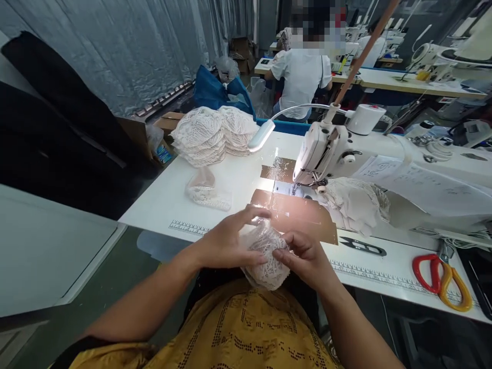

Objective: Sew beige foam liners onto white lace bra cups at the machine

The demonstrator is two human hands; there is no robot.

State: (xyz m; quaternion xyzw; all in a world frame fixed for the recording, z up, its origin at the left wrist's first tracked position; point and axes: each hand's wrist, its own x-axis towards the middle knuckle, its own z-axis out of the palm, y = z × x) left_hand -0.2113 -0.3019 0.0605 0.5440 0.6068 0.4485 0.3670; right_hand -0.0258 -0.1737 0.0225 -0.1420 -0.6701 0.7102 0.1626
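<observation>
Between my two hands, just off the table's front edge, is a rounded white lace piece point(267, 253), cup-shaped. My left hand point(226, 238) curves around its left side, thumb on the near face and fingers behind. On the right side my right hand point(305, 253) pinches the lace edge between thumb and fingers. Beyond my hands is the sewing machine point(319, 151), its needle area lit by a lamp point(262, 136). Brown board point(295, 218) covers the table in front of the needle. A single sheer lace piece point(205, 189) lies to the left.
Stacked lace cups point(215, 134) stand at the table's back left. More white fabric point(355, 202) lies under the machine arm. Thread snips point(363, 246) and red-and-yellow-handled scissors point(442, 279) rest at the right front, near a printed ruler point(369, 277). A person point(302, 77) sits at another table ahead.
</observation>
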